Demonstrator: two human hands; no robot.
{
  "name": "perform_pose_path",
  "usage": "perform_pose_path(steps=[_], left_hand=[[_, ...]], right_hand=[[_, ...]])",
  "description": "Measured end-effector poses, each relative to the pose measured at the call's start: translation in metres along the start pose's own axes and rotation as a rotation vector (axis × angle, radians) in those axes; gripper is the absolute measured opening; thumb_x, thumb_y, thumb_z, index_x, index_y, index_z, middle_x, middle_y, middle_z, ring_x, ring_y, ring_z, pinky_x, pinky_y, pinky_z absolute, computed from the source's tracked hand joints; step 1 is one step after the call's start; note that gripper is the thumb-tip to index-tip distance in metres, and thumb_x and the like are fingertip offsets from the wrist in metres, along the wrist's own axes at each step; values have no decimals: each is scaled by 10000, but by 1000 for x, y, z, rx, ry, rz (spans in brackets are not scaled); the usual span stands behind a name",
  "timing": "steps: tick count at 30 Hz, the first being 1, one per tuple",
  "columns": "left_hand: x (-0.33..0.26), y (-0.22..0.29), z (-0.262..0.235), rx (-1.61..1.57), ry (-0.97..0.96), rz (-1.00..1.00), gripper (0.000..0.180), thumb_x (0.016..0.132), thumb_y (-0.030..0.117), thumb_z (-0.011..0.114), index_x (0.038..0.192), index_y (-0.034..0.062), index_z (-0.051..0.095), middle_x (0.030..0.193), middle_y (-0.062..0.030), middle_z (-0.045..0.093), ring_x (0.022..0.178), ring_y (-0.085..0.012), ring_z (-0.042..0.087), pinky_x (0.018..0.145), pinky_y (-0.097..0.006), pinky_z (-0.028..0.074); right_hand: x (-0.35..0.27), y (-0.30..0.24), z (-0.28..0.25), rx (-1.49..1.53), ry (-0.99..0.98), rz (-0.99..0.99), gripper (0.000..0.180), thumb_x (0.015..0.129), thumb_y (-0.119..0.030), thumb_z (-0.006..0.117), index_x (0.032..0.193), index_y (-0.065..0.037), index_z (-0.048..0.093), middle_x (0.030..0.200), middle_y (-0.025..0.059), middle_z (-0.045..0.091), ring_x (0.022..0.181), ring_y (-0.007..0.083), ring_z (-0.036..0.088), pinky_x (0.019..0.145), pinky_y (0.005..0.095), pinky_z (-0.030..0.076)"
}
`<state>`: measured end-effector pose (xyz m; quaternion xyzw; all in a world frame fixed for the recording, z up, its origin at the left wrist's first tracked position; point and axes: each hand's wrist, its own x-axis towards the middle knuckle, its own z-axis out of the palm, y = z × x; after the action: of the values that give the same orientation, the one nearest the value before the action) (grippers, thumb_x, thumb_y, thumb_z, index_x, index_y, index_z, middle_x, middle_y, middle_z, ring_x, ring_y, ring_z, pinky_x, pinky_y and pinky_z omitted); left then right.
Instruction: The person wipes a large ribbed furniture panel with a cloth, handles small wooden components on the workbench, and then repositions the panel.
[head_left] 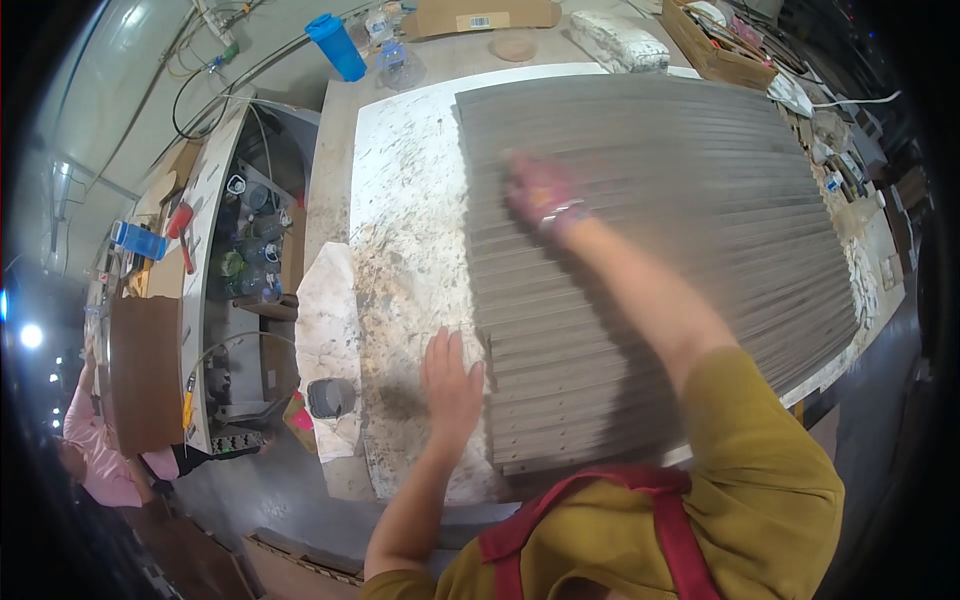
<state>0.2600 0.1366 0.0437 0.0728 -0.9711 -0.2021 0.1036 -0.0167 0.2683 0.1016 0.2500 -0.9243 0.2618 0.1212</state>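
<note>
A large grey-brown ribbed panel (pixel 640 200) lies on a stained white sheet (pixel 400 160) across the table. My left hand (pixel 450 385) is bare and lies flat with fingers stretched out, on the sheet beside the panel's left edge. My right hand (pixel 542 192), in a pinkish-red glove, is over the upper left part of the panel. Motion smears its fingers, so I cannot make out whether they hold anything. A small dark grey container (pixel 332 398) rests on a crumpled white cloth (pixel 328 310) to the left of my left hand.
At the table's far edge stand a blue cup (pixel 338 48), a clear bottle (pixel 398 66) and a stained white bundle (pixel 620 42). A cardboard box (pixel 715 45) of odds and ends is far right. Leftward, a bench holds a red-headed hammer (pixel 181 222); another person (pixel 105 465) is beyond.
</note>
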Motion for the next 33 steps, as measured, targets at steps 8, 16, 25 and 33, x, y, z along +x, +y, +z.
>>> perform_pose_path(steps=[8, 16, 25, 33], left_hand=[[-5, -9, -2, 13, -9, -41, 542, 842, 178, 582, 1328, -2, 424, 1416, -192, 384, 1349, -344, 304, 1116, -447, 211], [-1, -2, 4, 17, -20, -45, 548, 843, 137, 583, 1337, -15, 402, 1417, -221, 370, 1324, -403, 316, 1100, -477, 247], [-1, -7, 9, -3, 63, 79, 523, 880, 192, 543, 1342, -8, 403, 1402, -214, 390, 1309, -395, 335, 1085, -487, 258], [-4, 0, 7, 42, 54, 66, 486, 901, 165, 524, 1338, -12, 409, 1391, -228, 390, 1295, -397, 344, 1078, -477, 257]], right_hand=[[25, 12, 12, 338, -80, 68, 214, 873, -209, 518, 1051, -145, 618, 1038, 135, 649, 961, 332, 622, 860, 430, 478], [15, -63, 32, 278, -262, -96, 204, 793, -160, 561, 953, -90, 667, 942, 177, 674, 920, 334, 647, 816, 428, 501], [-136, 146, -112, 155, 137, 409, 419, 865, -311, 542, 1227, -100, 535, 1142, 179, 603, 1081, 337, 563, 924, 445, 439], [-101, -39, -2, 135, -174, 215, 348, 960, -280, 371, 1033, -57, 626, 1015, 221, 636, 979, 385, 600, 905, 482, 432]])
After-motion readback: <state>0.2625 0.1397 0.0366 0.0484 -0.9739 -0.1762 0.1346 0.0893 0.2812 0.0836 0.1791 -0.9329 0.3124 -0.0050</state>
